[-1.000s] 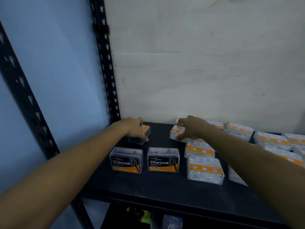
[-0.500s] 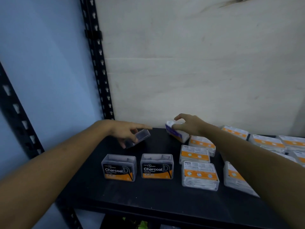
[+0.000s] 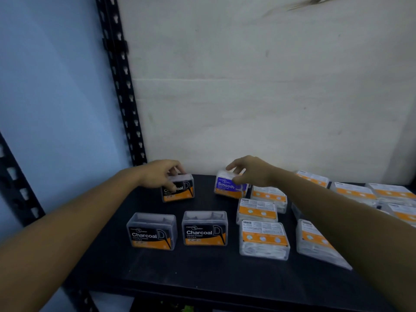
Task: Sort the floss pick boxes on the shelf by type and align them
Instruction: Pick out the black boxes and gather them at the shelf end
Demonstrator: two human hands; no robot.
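So compared with half a second back, both boxes are now stood upright with labels facing out. The left hand (image 3: 163,176) has its fingers wrapped over the top of a Charcoal box (image 3: 178,187), which sits on the shelf (image 3: 202,273) behind the two front Charcoal boxes (image 3: 152,231) — a moment ago it was tilted in the air, label not readable. The right hand (image 3: 252,171) is gripping a purple Smooth box (image 3: 229,185) from above, and that one's turned to show its front now too; it's set just left of the orange-labelled flat boxes (image 3: 263,238).

My read: the Charcoal group is basically forming a second row, and the Smooth one is starting its own spot — though neither looks squared up yet.

Hard to tell stuff: the thumb covers part of the back Charcoal label, the right forearm hides several flat boxes, and the ones at the far right are cut off by the frame edge. Can't say what type those are.
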